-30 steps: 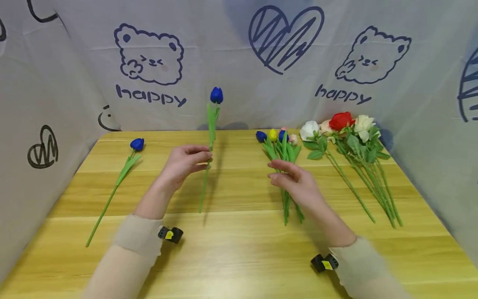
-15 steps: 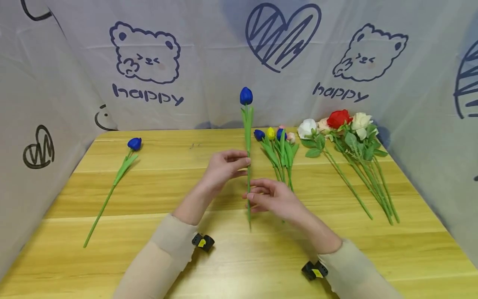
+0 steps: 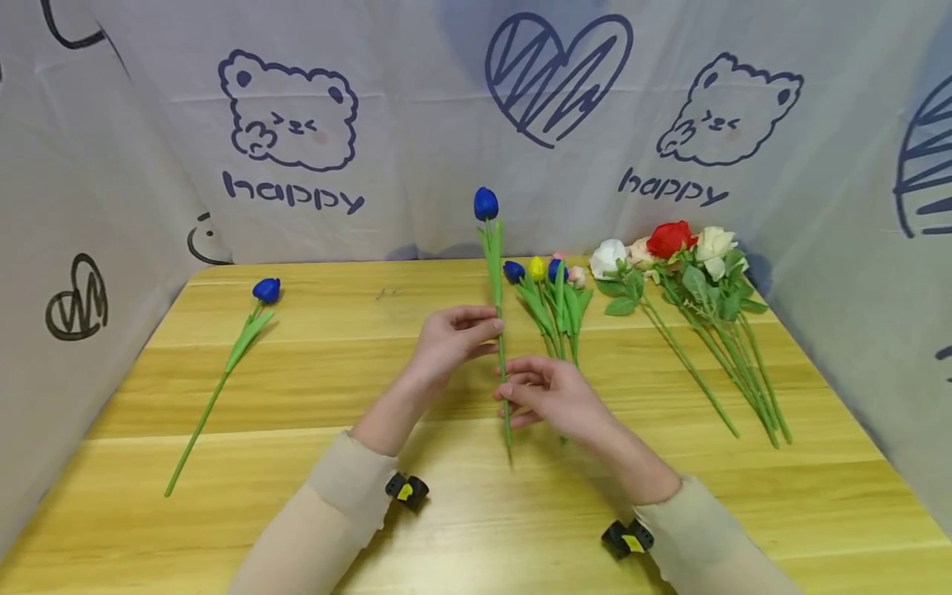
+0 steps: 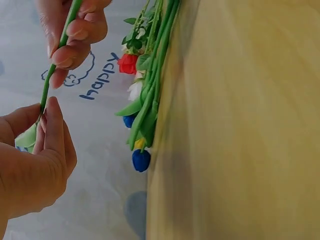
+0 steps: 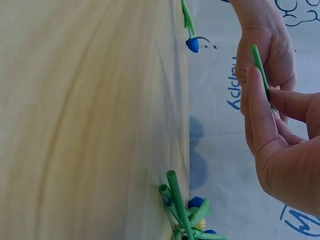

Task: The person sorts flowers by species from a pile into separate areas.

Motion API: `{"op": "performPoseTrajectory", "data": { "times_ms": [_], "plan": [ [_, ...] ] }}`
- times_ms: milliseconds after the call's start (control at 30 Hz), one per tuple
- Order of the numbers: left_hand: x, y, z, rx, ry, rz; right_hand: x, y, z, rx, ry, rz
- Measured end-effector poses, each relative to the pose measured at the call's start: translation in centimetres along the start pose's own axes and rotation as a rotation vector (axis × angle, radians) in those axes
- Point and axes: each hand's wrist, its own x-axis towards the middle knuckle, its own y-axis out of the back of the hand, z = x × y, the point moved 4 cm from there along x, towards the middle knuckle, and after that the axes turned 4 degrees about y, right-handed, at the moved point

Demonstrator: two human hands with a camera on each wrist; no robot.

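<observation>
A blue tulip (image 3: 486,203) with a long green stem is held up over the middle of the table. My left hand (image 3: 454,343) pinches its stem just below the leaves. Lower on the same stem, my right hand (image 3: 554,397) pinches it between thumb and fingers; the stem's end (image 5: 256,52) sticks out past the fingers in the right wrist view. Just right of the hands lies a bunch of tulips (image 3: 554,310) with blue, yellow and pink heads, its lower stems partly hidden behind my right hand.
Another blue tulip (image 3: 266,291) lies alone on the left of the wooden table (image 3: 312,388). At the right lie several roses (image 3: 673,240), red, white and pale pink, their stems pointing toward me. A printed cloth (image 3: 424,124) hangs behind the table.
My left hand has carried the upright tulip rightward to the middle. My right hand has come left from over the tulip bunch and now pinches the lower stem.
</observation>
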Motion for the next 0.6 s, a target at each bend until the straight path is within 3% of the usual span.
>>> {"op": "performPoseTrajectory", "data": {
  "times_ms": [167,300,467,600],
  "plan": [
    [-0.4,0.5,1.0,0.028,-0.082,-0.025,-0.2,0.6,-0.4,-0.040,0.037,0.040],
    [-0.8,1.7,1.9,0.138,-0.158,-0.008,-0.5,1.7,-0.9,-0.102,0.053,0.100],
    [-1.6,4.4,3.3,0.321,-0.223,0.045,-1.0,3.6,-1.3,-0.202,0.054,0.182],
    [-2.5,7.7,4.2,0.416,-0.220,0.078,-1.3,5.2,-1.3,-0.234,0.041,0.211]
  ]
}}
